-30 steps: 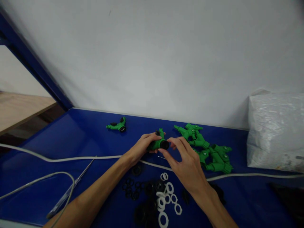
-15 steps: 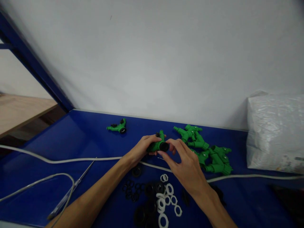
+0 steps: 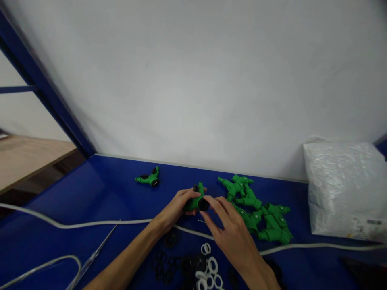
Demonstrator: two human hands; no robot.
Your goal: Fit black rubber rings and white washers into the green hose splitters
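A green Y-shaped hose connector (image 3: 201, 190) with black valve parts is gripped in my left hand (image 3: 177, 208), its fingers wrapped around the body. The connector's open end carries a black collar (image 3: 203, 205) that faces right and toward me. My right hand (image 3: 231, 227) has its thumb and index finger curved around this collar, fingertips at its edge. Below my hands lie several white rings (image 3: 213, 265) and black rings (image 3: 199, 262). Another green connector with black parts (image 3: 149, 178) rests at the back left. Several green connector bodies (image 3: 276, 221) are piled right of my hands.
A white cable (image 3: 90, 223) crosses the blue table (image 3: 111, 181) beneath my arms. At the left lie a thin pointed tool (image 3: 96, 251) and a looped cable (image 3: 51, 262). A plastic-wrapped package (image 3: 341, 189) stands at the right by the wall (image 3: 193, 88).
The view has tilted up, so everything sits lower in the picture. My right thumb and index finger have shifted around the collar; my left hand still holds the connector.
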